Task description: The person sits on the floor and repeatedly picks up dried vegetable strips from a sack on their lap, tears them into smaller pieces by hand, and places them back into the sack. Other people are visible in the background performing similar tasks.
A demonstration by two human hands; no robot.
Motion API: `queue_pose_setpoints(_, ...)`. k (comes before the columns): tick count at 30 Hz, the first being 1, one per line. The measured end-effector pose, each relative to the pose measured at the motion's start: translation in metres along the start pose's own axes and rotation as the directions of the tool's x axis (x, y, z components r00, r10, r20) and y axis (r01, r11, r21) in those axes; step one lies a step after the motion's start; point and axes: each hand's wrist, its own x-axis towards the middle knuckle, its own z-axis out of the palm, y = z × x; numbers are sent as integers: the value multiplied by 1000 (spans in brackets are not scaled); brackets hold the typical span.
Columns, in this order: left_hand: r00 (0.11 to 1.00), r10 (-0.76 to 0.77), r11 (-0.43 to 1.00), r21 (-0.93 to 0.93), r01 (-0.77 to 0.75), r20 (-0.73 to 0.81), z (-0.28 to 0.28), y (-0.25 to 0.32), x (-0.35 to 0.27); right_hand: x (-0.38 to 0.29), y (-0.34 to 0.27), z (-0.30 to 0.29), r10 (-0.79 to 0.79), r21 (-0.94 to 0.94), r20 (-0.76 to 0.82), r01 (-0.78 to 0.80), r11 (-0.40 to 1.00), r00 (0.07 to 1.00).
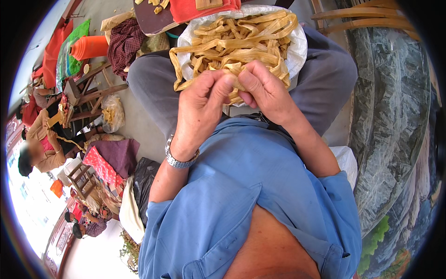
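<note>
Both hands meet over a white woven sack (301, 45) that sits between my knees. Long pale-yellow flat strips (244, 42), apparently dried plant fibre or leaf, fill the sack, and one strip loops out over its left rim. My left hand (205, 94), with a metal watch (179, 160) on the wrist, pinches a yellow strip (234, 69) between thumb and forefinger. My right hand (263, 90) grips the same strip close beside it, thumb on top. The piece between the fingertips looks folded or bunched; the fingers partly hide it.
Ahead stands a dark table (150, 17) with a red cloth (205, 12) and yellow pieces. To the left are an orange flask (90, 47), a wooden stool (95, 87) and a plastic bag (113, 115). Several people sit farther left, one person (48, 143) handling yellow strips. A painted wall (386, 122) is right.
</note>
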Motion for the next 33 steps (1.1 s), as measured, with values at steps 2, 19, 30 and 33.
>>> queue_pose_setpoints(2,991,-120,986,-126,112,-53,-7,4,2,-1,4,-2,-5,-38,48,7,999,999)
queue_pose_setpoints(19,795,353,602,531,-597,493,-35,27,7,-15,-27,-8,-221,-553,91,234,799,971)
queue_pose_setpoints(30,484,-210,900,362,-244,849,-21,11,15,-33,-20,-38,-83,-728,494,464,504,866)
queue_pose_setpoints(33,475,-142,918,295,-265,868,-33,6,-5,-47,-22,-28,-25,-661,589,499,560,808)
